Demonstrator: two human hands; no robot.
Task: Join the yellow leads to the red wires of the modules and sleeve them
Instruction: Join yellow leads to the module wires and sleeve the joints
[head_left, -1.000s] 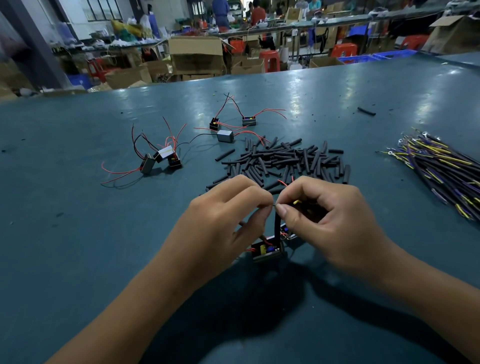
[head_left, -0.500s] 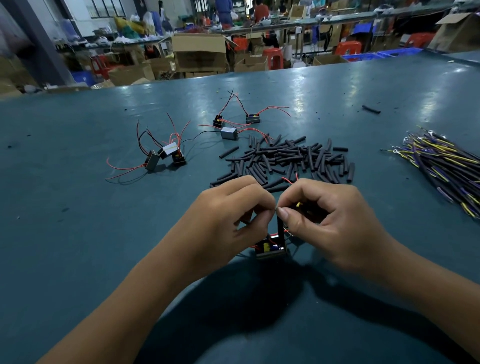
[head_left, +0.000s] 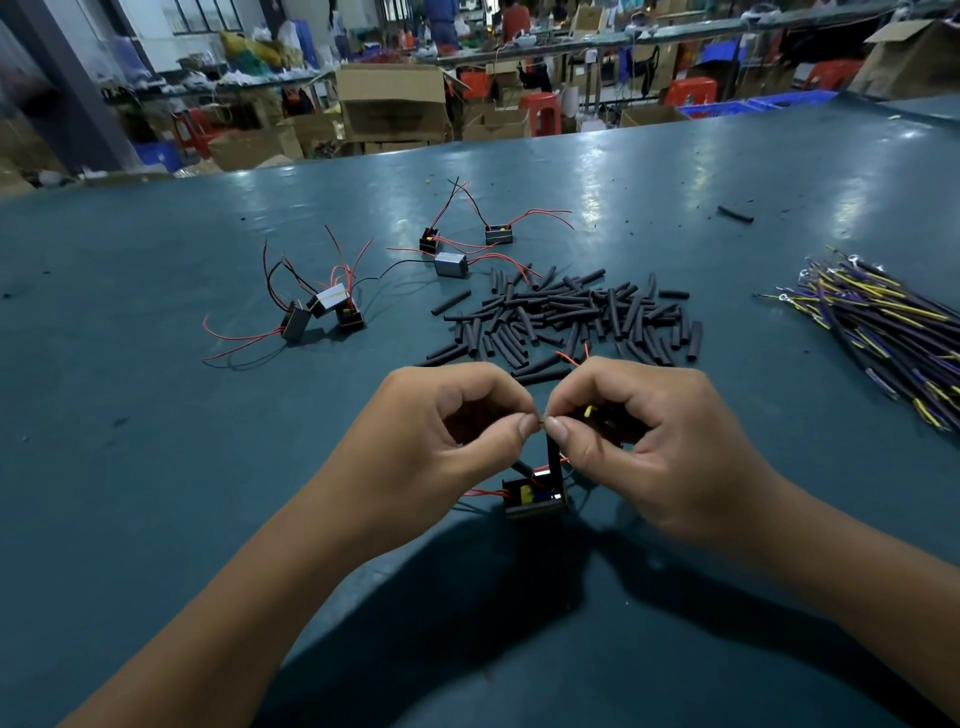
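Note:
My left hand (head_left: 441, 431) and my right hand (head_left: 644, 441) meet thumb to thumb above a small black module (head_left: 535, 498) lying on the table. Each pinches a bare wire end at the spot where they touch. A yellow lead (head_left: 588, 411) shows inside my right palm. A black sleeve (head_left: 554, 457) hangs down from my right fingers toward the module. A thin red wire (head_left: 569, 358) loops up behind my right index finger. Which wire my left hand pinches is hidden by its fingers.
A heap of black sleeves (head_left: 571, 317) lies just beyond my hands. Two groups of modules with red wires (head_left: 327, 312) (head_left: 457, 247) sit further back left. A bundle of yellow and purple leads (head_left: 883, 327) lies at the right. One stray sleeve (head_left: 735, 213) lies far right.
Both hands stay pinched together at the same spot. The module under them has shifted slightly and now sits squarely below the thumbs.

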